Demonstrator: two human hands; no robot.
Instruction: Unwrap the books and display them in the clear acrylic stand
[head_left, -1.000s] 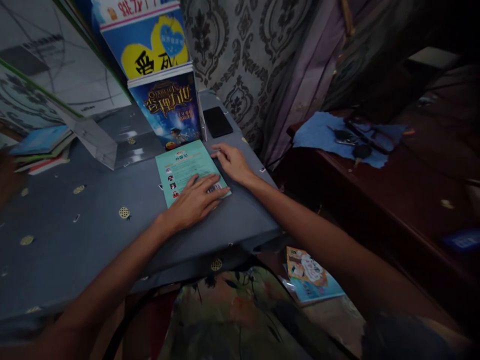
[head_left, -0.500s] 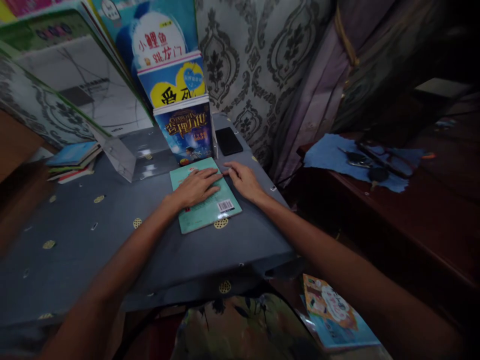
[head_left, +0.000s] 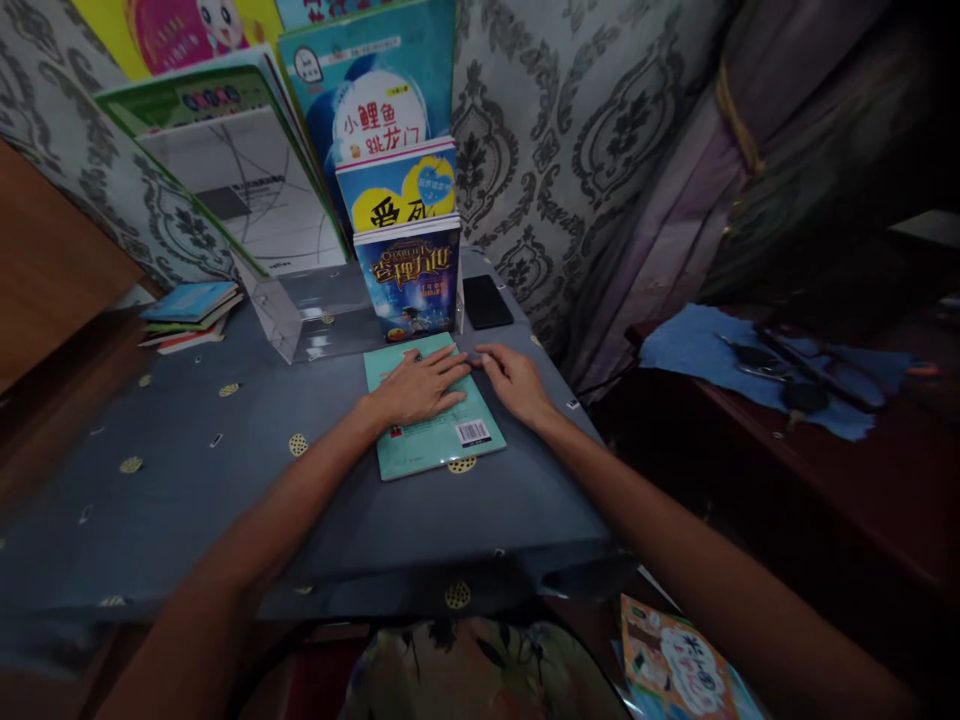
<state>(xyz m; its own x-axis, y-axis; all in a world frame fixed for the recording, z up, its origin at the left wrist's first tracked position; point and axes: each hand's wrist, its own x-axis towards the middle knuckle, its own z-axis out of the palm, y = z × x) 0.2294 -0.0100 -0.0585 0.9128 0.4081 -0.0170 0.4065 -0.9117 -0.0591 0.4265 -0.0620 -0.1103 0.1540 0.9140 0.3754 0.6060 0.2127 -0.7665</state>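
Observation:
A thin teal book (head_left: 435,455) lies flat on the patterned grey tablecloth (head_left: 330,520), its barcode side up. Across its cover rests my left hand (head_left: 420,385), palm down with the fingers spread. Just off the book's right edge is my right hand (head_left: 514,380), fingers loosely stretched toward the left hand and nothing in them. Directly behind the teal book stands a dark blue book (head_left: 416,285), upright at the front of a clear stepped rack (head_left: 337,300).
More books, such as a yellow-and-blue one (head_left: 397,190), stand higher on the rack. A black phone (head_left: 487,302) lies to its right. At left is a small book stack (head_left: 191,312). A blue cloth (head_left: 690,345) with keys and glasses covers part of a side table. Below right lies an orange-covered book (head_left: 667,660).
The view has shifted, so everything on the table appears further right and slightly lower. My left hand stays flat on the teal book; my right hand remains beside it.

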